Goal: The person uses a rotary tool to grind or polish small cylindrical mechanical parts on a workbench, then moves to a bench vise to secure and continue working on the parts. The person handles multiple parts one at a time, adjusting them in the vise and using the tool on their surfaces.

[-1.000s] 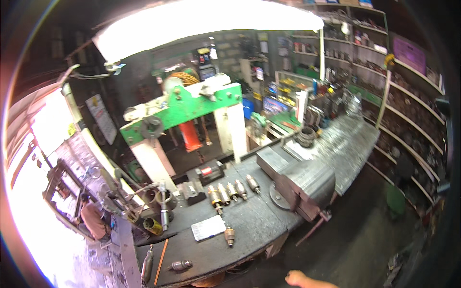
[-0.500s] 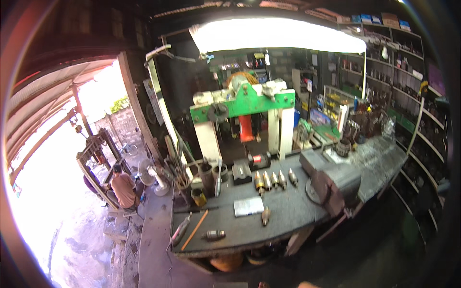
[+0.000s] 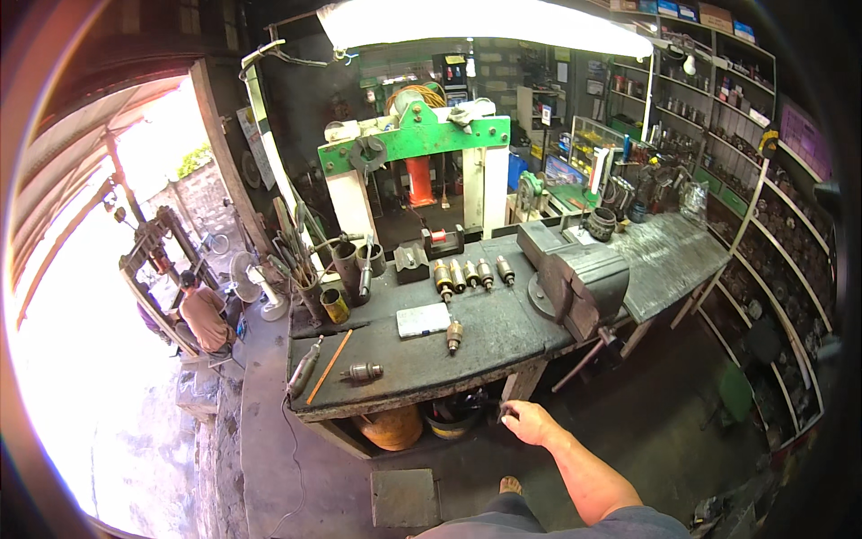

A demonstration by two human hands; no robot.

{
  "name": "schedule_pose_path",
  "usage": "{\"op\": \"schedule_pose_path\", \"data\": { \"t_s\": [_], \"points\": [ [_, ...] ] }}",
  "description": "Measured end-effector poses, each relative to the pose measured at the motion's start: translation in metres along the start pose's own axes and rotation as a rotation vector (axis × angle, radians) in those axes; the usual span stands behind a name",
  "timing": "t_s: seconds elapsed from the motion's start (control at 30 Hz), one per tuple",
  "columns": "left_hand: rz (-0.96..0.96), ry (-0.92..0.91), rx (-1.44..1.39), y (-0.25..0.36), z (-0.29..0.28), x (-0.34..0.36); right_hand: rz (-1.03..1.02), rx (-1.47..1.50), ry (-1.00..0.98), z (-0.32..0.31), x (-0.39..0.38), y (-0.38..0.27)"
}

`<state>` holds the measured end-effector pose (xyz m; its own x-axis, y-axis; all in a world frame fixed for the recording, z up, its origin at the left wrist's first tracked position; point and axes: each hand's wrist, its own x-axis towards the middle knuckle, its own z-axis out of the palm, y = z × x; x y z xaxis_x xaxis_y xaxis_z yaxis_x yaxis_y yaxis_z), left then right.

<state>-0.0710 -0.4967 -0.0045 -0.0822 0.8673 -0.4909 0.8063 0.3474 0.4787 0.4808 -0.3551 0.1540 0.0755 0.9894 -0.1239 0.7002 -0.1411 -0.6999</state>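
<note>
My right hand is low in front of the workbench, fingers curled, with something small and dark at the fingertips that I cannot make out. My left hand is out of sight. On the bench top lie a row of several cylindrical metal parts, two more single parts, a white rectangular plate, an orange rod and a grey rotary tool with a cord. A big bench vise is mounted to their right, its handle hanging below the front edge.
A green-and-white press stands behind the bench. Shelving lines the right. A person sits at the left beside a fan. Under the bench are an orange container and a bucket. A square slab lies on the floor.
My view has turned and shifted, showing more of the floor and my body. My right hand and forearm have risen into fuller view from the lower edge toward the bench's front.
</note>
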Motion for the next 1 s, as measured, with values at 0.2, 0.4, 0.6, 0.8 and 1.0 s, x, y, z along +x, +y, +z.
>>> {"op": "schedule_pose_path", "data": {
  "t_s": [0.2,0.4,0.6,0.8,1.0],
  "points": [
    [-0.122,-0.039,0.017,0.036,0.062,0.002,-0.401,-0.007,0.048,-0.099,0.043,0.000],
    [0.155,-0.059,0.037,0.173,0.110,0.035,-0.382,-0.008,0.067,-0.201,0.022,0.033],
    [0.465,0.023,-0.050,0.334,0.065,0.112,-0.163,0.086,0.341,-0.258,0.006,0.075],
    [0.618,0.396,-0.107,0.433,0.015,0.227,-0.230,0.047,0.370,-0.279,0.034,0.083],
    [0.662,0.651,-0.087,0.537,-0.029,0.377,-0.263,0.009,0.528,-0.305,0.095,0.064]
  ]
}}
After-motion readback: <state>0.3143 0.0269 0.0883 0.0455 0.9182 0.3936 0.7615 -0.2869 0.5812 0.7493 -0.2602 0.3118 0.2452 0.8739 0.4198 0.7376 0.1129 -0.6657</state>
